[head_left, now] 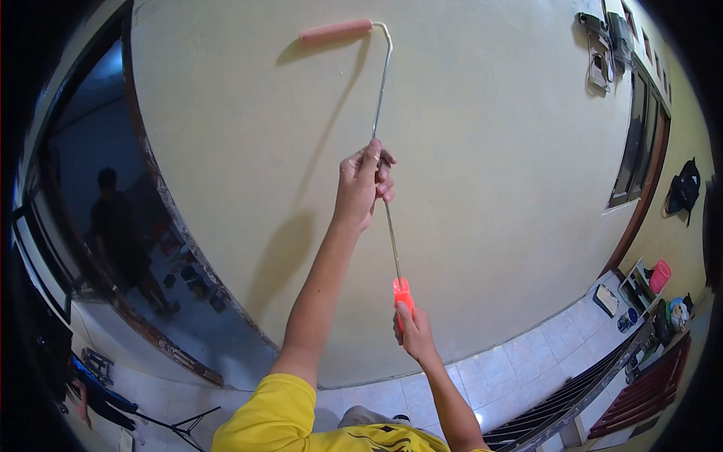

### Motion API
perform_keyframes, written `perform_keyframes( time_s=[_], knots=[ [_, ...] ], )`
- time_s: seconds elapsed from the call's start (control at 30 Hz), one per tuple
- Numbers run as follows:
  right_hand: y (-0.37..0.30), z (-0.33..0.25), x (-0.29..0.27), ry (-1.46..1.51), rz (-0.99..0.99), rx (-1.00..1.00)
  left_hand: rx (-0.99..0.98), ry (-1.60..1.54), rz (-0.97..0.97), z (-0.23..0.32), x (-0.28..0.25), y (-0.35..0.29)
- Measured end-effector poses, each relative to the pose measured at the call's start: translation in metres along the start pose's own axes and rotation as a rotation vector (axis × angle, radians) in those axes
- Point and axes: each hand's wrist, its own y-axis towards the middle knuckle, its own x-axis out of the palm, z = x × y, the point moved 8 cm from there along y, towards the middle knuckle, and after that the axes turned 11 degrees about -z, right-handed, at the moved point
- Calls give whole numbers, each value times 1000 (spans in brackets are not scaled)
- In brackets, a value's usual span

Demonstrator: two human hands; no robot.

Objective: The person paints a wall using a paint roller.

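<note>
A paint roller with a long thin metal rod (382, 83) reaches up the pale cream wall (482, 151). Its pink roller sleeve (336, 31) lies near the top, casting a shadow just below it. Partway up the rod, my left hand (365, 179) is closed around the metal, with pale paint smears on the fingers. Lower down, my right hand (413, 331) grips the bright orange-pink handle (402, 292). Both arms are stretched forward and up.
At left, a dark window or doorway (90, 166) shows a standing person (120, 233). A wall-mounted device (597, 56) and a window (640, 135) are at right. Dark railing bars (561, 410), a pink bucket (660, 276) and a tray (605, 300) stand lower right; a thin-legged stand (184, 426), lower left.
</note>
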Motion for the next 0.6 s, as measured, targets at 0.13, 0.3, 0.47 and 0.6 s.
perform_keyframes(
  time_s=[0.13, 0.3, 0.47, 0.6],
  knots=[
    [8, 28, 0, 28, 69, -33, -72, -3, 18, -24, -8, -14],
    [-20, 97, 5, -42, 120, 2, -223, -36, 42, -77, -20, -67],
    [-47, 114, 19, -60, 131, -31, -341, -99, 48, -99, -21, -100],
    [-42, 94, 24, 13, 108, 27, -314, -100, 51, -86, -21, -87]
  ],
)
